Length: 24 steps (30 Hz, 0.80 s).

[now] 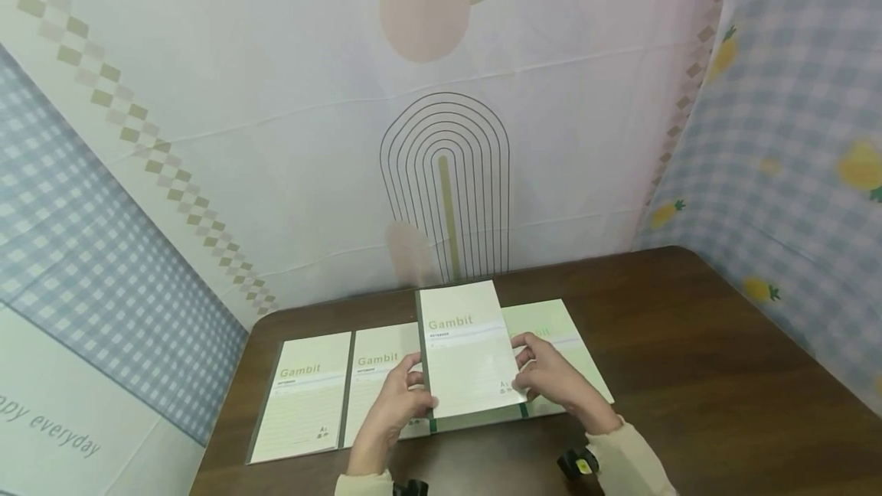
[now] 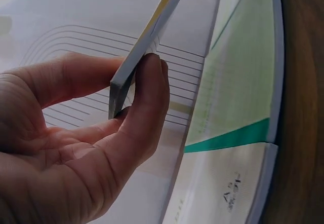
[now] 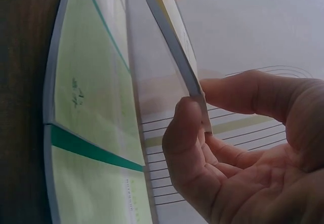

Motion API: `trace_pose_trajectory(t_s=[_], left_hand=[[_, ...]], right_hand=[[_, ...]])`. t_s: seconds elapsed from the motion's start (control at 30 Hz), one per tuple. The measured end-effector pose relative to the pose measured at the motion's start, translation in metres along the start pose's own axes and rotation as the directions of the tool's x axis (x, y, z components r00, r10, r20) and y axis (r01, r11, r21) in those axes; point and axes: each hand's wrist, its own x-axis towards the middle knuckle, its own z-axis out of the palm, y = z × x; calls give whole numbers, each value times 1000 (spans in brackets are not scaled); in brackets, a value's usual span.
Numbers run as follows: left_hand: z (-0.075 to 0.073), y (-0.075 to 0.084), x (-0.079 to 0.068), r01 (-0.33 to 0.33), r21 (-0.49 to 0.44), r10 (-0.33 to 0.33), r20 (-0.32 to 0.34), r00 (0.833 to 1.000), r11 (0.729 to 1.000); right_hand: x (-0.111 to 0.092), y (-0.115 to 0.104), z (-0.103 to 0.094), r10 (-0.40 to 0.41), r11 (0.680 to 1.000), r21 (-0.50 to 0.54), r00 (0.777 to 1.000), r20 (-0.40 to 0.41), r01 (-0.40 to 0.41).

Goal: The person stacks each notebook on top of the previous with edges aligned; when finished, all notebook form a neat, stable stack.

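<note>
A cream notebook (image 1: 463, 366) marked "Gambit", with a dark grey spine, is held up off the table by both hands. My left hand (image 1: 396, 398) pinches its spine side near the lower corner, thumb on one face and fingers on the other. On the opposite edge, my right hand (image 1: 551, 375) grips it between thumb and fingers. Both wrist views show the held notebook (image 2: 147, 39) edge-on, apart from the row beneath. Below it lies a green-spined notebook (image 1: 475, 422), mostly hidden. A pale green notebook (image 1: 568, 339) lies to its right, partly behind my right hand.
Two cream notebooks with grey spines, the leftmost notebook (image 1: 303, 404) and its neighbour (image 1: 379, 385), lie in the same row. The dark wooden table (image 1: 689, 373) extends to the right. A patterned cloth (image 1: 310, 136) hangs behind its back edge, with checked cloth at both sides.
</note>
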Motion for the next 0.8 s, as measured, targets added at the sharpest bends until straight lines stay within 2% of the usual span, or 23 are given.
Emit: trace_pose_trajectory(t_s=[0.23,0.5,0.8], left_hand=[[0,-8,4,35,18,-34,-10,999,999],[-4,-15,9,65,13,-65,-11,998,998],[-9,-24,11,94,51,-93,-17,996,994]], right_hand=[[2,7,1,9,1000,1,1000,-10,-9],[9,13,4,72,997,-2,997,-34,-72],[10,21,6,67,997,24,998,-3,-67]])
